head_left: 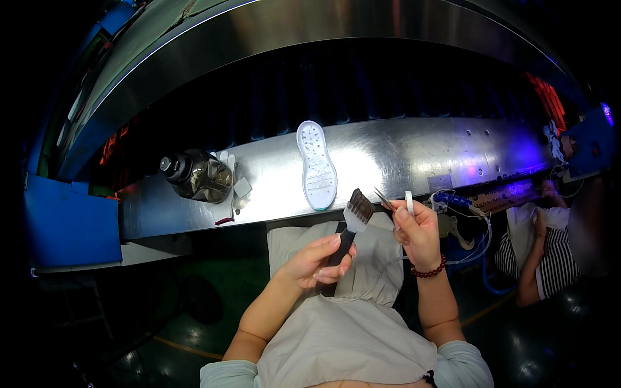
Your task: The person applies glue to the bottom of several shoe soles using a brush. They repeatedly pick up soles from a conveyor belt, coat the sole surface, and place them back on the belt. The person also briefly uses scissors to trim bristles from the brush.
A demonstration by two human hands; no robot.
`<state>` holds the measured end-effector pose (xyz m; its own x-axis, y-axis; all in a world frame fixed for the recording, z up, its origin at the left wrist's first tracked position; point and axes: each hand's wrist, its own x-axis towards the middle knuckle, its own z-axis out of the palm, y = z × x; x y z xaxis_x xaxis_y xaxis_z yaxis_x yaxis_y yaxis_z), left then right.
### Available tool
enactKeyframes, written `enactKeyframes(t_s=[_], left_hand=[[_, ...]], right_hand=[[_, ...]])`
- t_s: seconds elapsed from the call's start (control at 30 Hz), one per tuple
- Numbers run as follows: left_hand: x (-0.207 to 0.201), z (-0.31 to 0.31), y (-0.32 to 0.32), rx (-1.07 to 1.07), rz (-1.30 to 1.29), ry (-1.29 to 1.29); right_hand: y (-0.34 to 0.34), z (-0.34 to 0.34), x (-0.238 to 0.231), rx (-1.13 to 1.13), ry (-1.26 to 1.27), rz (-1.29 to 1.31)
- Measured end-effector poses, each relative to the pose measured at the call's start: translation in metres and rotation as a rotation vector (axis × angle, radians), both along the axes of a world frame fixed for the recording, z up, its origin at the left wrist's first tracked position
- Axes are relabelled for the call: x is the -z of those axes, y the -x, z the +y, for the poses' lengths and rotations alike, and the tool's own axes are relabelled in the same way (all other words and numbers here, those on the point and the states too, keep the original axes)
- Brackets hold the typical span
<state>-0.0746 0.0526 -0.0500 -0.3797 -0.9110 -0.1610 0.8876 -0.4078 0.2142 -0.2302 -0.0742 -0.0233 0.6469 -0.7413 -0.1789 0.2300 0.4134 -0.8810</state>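
Note:
My left hand [320, 260] is closed around the black handle of a flat brush [355, 216], its dark bristles pointing up and away from me. In my right hand [418, 231] is a small pointed tool [383, 197] with two thin dark tips slightly apart; it looks like tweezers, but its rear part is hidden by the fingers. A narrow white strip [409, 203] stands up at the same fingers; what it belongs to, I cannot make out. Beyond the brush, a white shoe sole [317, 168] lies lengthwise on the metal bench [381, 155], touched by neither hand.
A dark bottle [197, 174] sits on the bench at the left, beside a small white block [242, 187]. Far across runs a curved metal hood [310, 22] over a dark opening. Thin clear tubing [488, 236] loops at the right, near another person's arm [532, 271].

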Motion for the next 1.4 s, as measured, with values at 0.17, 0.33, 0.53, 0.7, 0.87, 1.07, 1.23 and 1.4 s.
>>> enactKeyframes(t_s=[0.17,0.33,0.53,0.7,0.87,1.07,1.23,1.4], left_hand=[[0.003,-0.006,-0.001,-0.172,0.004,-0.172],[0.011,-0.008,-0.01,-0.39,0.058,-0.23],[0.015,-0.01,-0.011,-0.471,0.074,-0.29],[0.017,-0.005,-0.015,-0.491,0.072,-0.261],[0.019,-0.007,-0.014,-0.485,0.052,-0.255],[0.006,-0.01,-0.003,-0.543,-0.35,-0.245],[0.003,-0.011,0.006,-0.619,-0.826,-0.182],[0.001,-0.011,0.013,-0.669,-0.969,-0.146]], right_hand=[[-0.004,0.0,0.006,0.133,0.489,0.278],[-0.011,-0.013,0.034,0.195,0.842,0.569],[0.0,-0.041,0.129,0.14,1.014,0.986],[0.004,-0.039,0.153,0.038,1.142,1.055],[-0.009,-0.042,0.149,-0.034,1.159,1.042],[-0.048,-0.024,0.14,-0.17,0.278,0.583],[-0.061,-0.022,0.158,-0.356,-0.055,0.625],[-0.046,-0.022,0.161,-0.313,-0.205,0.613]])
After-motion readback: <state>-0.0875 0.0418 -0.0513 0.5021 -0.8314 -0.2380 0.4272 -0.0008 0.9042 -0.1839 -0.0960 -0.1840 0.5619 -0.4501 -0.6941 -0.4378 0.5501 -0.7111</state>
